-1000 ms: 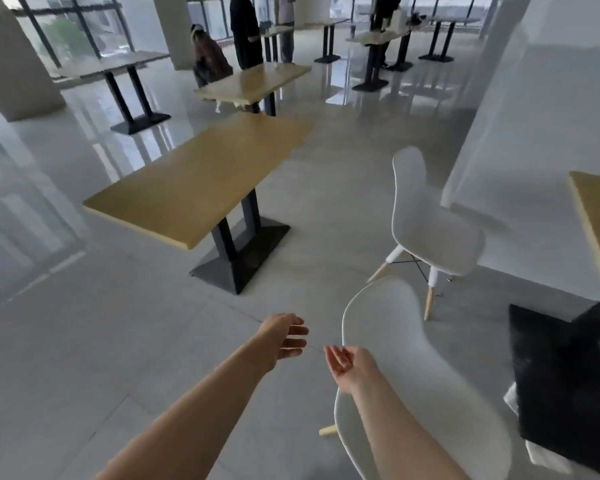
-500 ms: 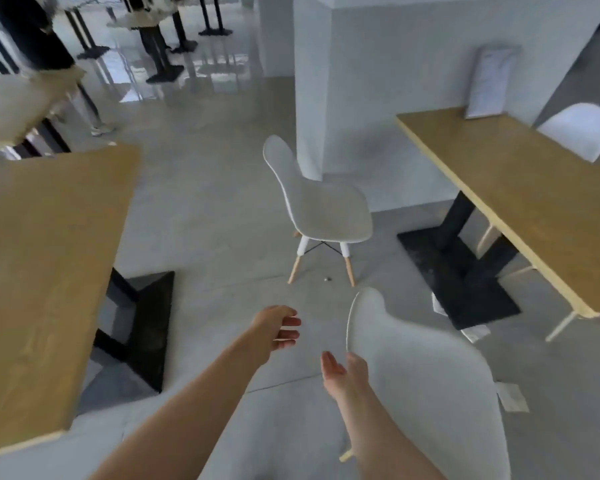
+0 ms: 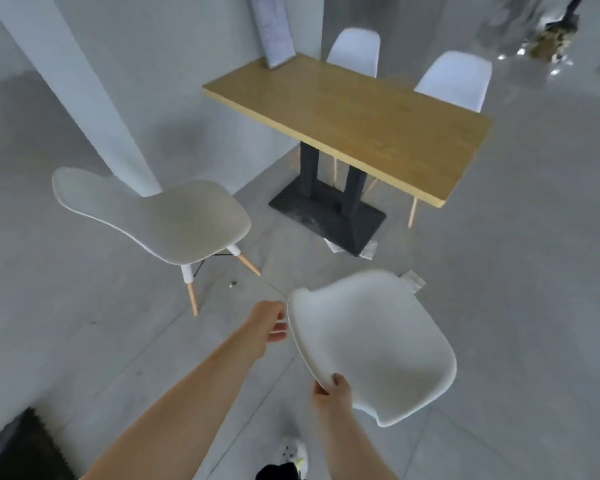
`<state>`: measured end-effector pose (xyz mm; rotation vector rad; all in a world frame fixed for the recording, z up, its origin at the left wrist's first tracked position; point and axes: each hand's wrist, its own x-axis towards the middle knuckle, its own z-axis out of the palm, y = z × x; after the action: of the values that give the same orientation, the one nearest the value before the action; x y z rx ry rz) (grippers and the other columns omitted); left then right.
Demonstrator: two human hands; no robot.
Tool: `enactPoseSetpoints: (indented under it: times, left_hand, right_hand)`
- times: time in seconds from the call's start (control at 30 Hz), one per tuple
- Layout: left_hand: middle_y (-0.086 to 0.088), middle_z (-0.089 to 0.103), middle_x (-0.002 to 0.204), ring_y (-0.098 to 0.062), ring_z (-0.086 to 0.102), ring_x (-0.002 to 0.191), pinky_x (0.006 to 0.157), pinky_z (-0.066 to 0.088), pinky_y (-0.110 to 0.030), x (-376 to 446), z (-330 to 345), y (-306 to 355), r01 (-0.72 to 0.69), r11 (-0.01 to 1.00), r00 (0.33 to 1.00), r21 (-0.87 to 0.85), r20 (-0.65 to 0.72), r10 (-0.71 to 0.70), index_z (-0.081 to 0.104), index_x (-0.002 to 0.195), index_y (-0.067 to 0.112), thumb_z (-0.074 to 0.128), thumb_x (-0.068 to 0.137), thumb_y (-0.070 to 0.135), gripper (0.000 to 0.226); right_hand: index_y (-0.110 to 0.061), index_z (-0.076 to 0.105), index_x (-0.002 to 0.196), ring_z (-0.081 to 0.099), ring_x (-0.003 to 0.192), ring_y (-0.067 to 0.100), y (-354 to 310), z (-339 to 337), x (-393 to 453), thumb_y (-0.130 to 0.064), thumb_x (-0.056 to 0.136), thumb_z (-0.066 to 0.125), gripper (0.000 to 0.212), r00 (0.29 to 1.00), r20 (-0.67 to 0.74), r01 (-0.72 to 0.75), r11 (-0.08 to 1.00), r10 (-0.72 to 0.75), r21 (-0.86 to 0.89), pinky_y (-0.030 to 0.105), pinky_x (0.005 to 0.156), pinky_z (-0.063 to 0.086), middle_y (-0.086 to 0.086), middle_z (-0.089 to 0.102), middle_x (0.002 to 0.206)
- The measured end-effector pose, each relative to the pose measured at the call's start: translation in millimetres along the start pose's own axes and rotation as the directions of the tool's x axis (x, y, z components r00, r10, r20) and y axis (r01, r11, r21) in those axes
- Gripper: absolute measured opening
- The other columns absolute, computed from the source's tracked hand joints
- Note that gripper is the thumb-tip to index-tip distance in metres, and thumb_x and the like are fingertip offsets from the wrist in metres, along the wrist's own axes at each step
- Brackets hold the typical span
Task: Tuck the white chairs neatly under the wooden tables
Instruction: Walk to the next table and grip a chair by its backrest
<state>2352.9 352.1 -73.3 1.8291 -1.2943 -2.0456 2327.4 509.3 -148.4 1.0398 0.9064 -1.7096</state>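
Both hands hold the nearest white chair's backrest [image 3: 371,344], right hand [image 3: 333,393] pinching its rim, left hand [image 3: 269,323] curled against its edge, one of four white chairs around a single wooden table [image 3: 357,123] ahead.

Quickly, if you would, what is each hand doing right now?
Left hand: fingers curled at the near chair backrest edge; contact cannot be told.
Right hand: closed on that backrest.
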Motion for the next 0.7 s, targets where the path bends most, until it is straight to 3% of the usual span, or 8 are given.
enactPoseSetpoints:
  times: [0.03, 0.07, 0.1, 0.17, 0.3, 0.47, 0.7]
  left_hand:
    - [-0.005, 0.051, 0.082, -0.018, 0.052, 0.066, 0.059, 0.047, -0.028, 6.8, 2.8, -0.3, 0.007, 1.0, 1.0, 0.03, 0.0, -0.007, 0.052, 0.078, 0.011, 0.049, 0.089, 0.012, 0.011]
    - [-0.005, 0.049, 0.081, -0.018, 0.051, 0.066, 0.059, 0.045, -0.027, 16.1, 5.4, 0.1, 0.013, 0.998, 1.0, 0.06, -0.002, -0.013, 0.051, 0.076, 0.013, 0.05, 0.089, 0.013, 0.013]
    - [-0.004, 0.049, 0.08, -0.017, 0.049, 0.066, 0.06, 0.043, -0.026, 23.9, 8.1, 2.2, 0.022, 0.996, 1.0, 0.085, 0.002, -0.022, 0.051, 0.077, 0.012, 0.051, 0.089, 0.014, 0.013]
    - [-0.007, 0.052, 0.08, -0.02, 0.051, 0.069, 0.061, 0.043, -0.027, 39.9, 14.9, 2.9, 0.052, 0.991, 0.997, 0.121, 0.05, -0.059, 0.056, 0.088, 0.007, 0.052, 0.089, 0.014, 0.007]
    - [-0.02, 0.062, 0.101, -0.029, 0.06, 0.079, 0.06, 0.047, -0.028, 77.4, 36.0, 1.1, 0.098, 0.969, 0.98, 0.227, 0.147, -0.133, 0.057, 0.115, -0.001, 0.06, 0.082, 0.013, 0.036]
    - [-0.015, 0.056, 0.081, -0.027, 0.054, 0.069, 0.055, 0.046, -0.035, 100.5, 39.1, 6.1, 0.178, 0.915, 0.929, 0.362, 0.245, -0.277, 0.051, 0.109, 0.0, 0.054, 0.084, -0.002, 0.026]
    - [-0.014, 0.057, 0.08, -0.027, 0.054, 0.069, 0.051, 0.047, -0.031, 117.0, -10.5, 19.3, 0.11, 0.956, 0.937, 0.271, 0.292, -0.19, 0.052, 0.106, -0.002, 0.05, 0.082, -0.009, 0.025]
  right_hand:
    - [-0.023, 0.043, 0.075, 0.055, 0.061, 0.013, 0.1, -2.4, 0.2, -0.014, 0.091, 0.05, 0.019, 0.993, -0.067, 0.09, 0.994, -0.095, -0.063, 0.007, 0.029, 0.035, -0.006, 0.058, 0.049]
    - [-0.017, 0.048, 0.08, 0.05, 0.061, 0.011, -1.9, -0.1, -1.2, -0.013, 0.089, 0.052, 0.011, 0.974, -0.187, 0.109, 0.99, -0.125, -0.094, 0.009, 0.029, 0.036, -0.005, 0.057, 0.06]
    - [-0.015, 0.051, 0.089, 0.049, 0.066, 0.01, -0.9, -2.0, 4.0, -0.011, 0.087, 0.055, 0.006, 0.97, -0.211, 0.117, 0.993, -0.121, -0.034, 0.013, 0.032, 0.042, -0.001, 0.056, 0.075]
    - [-0.014, 0.053, 0.1, 0.055, 0.072, 0.014, -0.6, 3.6, 6.2, -0.005, 0.085, 0.058, 0.019, 0.972, -0.229, 0.094, 0.974, -0.045, 0.207, 0.02, 0.036, 0.049, 0.002, 0.057, 0.089]
    - [-0.005, 0.052, 0.087, 0.053, 0.069, 0.022, -5.4, 5.9, 7.6, 0.005, 0.086, 0.054, 0.01, 0.976, -0.218, 0.089, 0.954, -0.025, 0.288, 0.022, 0.033, 0.047, 0.009, 0.054, 0.08]
    - [-0.003, 0.051, 0.085, 0.055, 0.073, 0.027, -2.9, 4.7, 14.0, 0.009, 0.085, 0.052, 0.012, 0.963, -0.254, 0.172, 0.932, -0.09, 0.32, 0.029, 0.036, 0.052, 0.013, 0.056, 0.083]
    - [-0.002, 0.053, 0.084, 0.059, 0.072, 0.029, 25.9, 44.3, 15.6, 0.014, 0.082, 0.05, 0.017, 0.952, -0.268, 0.237, 0.911, -0.148, 0.337, 0.031, 0.039, 0.054, 0.015, 0.058, 0.083]
